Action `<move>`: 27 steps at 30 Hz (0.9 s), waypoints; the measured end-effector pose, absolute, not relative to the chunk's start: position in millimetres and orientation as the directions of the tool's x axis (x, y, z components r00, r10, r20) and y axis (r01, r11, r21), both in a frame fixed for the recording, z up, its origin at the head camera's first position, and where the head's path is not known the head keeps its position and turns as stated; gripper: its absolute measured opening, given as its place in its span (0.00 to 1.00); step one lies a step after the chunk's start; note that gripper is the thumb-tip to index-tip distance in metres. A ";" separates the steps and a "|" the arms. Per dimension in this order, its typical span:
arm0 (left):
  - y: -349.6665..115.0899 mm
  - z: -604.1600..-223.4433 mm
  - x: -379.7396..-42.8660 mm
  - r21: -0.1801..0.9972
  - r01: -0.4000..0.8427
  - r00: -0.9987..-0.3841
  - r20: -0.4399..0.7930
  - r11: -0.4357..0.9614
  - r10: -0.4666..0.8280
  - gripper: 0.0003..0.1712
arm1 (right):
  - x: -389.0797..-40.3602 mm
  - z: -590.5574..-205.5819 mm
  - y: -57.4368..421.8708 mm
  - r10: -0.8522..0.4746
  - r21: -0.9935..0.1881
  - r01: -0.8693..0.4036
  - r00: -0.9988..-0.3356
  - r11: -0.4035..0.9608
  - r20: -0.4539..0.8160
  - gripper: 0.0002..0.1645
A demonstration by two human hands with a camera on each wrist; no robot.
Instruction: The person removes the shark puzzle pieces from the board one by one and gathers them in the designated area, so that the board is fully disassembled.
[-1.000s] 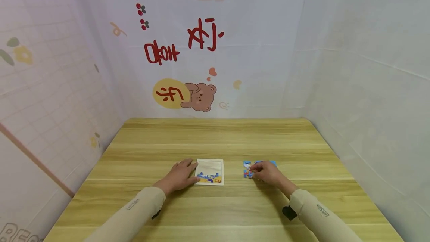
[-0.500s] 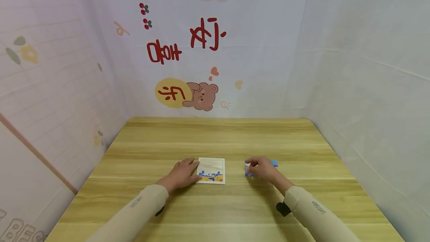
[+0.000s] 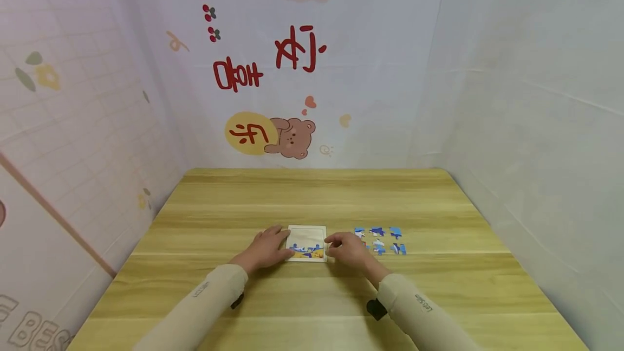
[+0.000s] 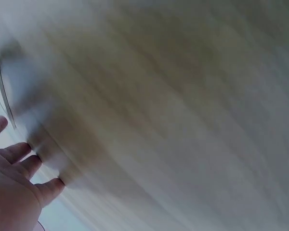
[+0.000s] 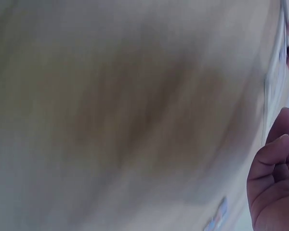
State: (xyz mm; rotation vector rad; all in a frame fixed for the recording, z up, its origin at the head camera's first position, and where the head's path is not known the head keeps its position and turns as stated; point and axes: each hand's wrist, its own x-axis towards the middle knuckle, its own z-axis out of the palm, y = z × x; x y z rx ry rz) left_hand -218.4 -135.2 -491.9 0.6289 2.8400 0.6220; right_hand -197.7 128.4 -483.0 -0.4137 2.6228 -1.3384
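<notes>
A square white puzzle tray (image 3: 307, 260) lies on the table, with joined yellow and blue pieces (image 3: 307, 253) along its near side and bare board above them. My left hand (image 3: 265, 248) rests at the tray's left edge, fingers spread and thumb near the lower corner. At the opposite edge, my right hand (image 3: 350, 251) has thumb and forefinger brought together on a puzzle piece, which the fingers hide. Curled right fingers (image 5: 269, 159) show beside the tray's rim in the right wrist view. Left fingertips (image 4: 55, 185) touch the table in the left wrist view.
Several loose blue-and-white puzzle pieces (image 3: 377, 231) lie in rows to the right of the tray, partly behind the right hand. The wooden table (image 3: 312, 194) meets a printed cloth wall (image 3: 380, 140) at the back, with pale cloth at both sides.
My right hand has moved left from the loose pieces to the tray's right edge, uncovering more of those pieces. The left hand stays at the tray's left edge.
</notes>
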 end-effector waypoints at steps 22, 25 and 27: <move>-113.1 -500.2 -217.3 0.336 0.285 -0.948 -0.039 0.898 0.315 0.48 | -199.4 -503.5 107.6 -0.221 -0.792 -0.093 -0.974 0.603 -0.054 0.20; -112.2 -500.6 -217.0 0.331 0.279 -0.950 -0.045 0.902 0.310 0.48 | -201.0 -502.9 107.9 -0.243 -0.779 -0.106 -0.968 0.618 -0.062 0.21; -111.9 -501.2 -216.6 0.338 0.272 -0.950 -0.054 0.901 0.307 0.48 | -201.7 -502.5 108.3 -0.253 -0.776 -0.102 -0.965 0.622 -0.076 0.21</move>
